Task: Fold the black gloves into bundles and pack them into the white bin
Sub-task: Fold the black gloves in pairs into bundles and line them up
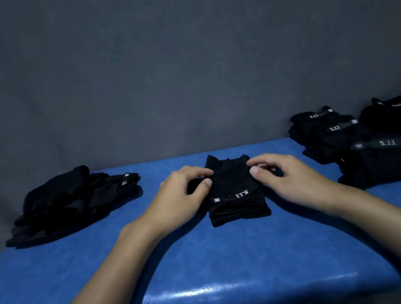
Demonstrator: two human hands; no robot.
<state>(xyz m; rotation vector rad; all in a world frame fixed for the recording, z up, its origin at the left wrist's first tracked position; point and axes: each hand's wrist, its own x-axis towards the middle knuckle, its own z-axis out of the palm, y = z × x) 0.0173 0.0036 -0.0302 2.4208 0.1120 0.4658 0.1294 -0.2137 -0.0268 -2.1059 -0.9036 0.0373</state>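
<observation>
The gloves [234,191] being worked lie flat in the middle of the blue desk [210,255], straight ahead of the person. Their long axis runs directly away from the body: the cuff end with its white label is nearest, and the finger end points at the grey backdrop. The left hand [185,196] and right hand [288,180] sit on opposite sides of them, level with each other and about halfway up their length. Neither hand is nearer than the other. Both hands grasp the gloves, with fingers curled over the outer edges and thumbs [207,183] pressed in on top, so each seems to pinch a side flap of black cloth. Layers show at the near end, which suggests the gloves are stacked or already doubled, though the dark fabric hides the detail. From this grip the likely step is drawing the sides inward across the long axis, or rolling the far end back toward the cuff. Either way the hands need to work evenly, or the bundle will skew. A loose pile [70,201] of gloves waits well apart at the left edge. Finished bundles [379,160] are stacked at the right, nearer the right hand. The bin is not in view, so I cannot tell which way packing will go.
</observation>
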